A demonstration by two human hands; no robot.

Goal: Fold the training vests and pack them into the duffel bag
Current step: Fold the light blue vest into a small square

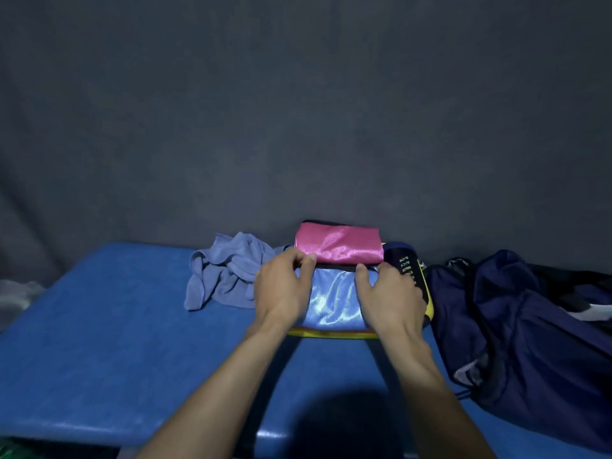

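Hands [284, 286] [387, 293] on blue vest [334, 299], lettering unreadable

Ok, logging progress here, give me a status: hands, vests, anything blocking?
Left hand and right hand gripping light blue vest, mid-fold. Pink vest folded behind. Crumpled vest waiting. Duffel bag right, unobstructed.

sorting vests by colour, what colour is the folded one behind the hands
Pink, with a shiny sheen: the folded vest shows best in the head view, lying just beyond the light blue vest.
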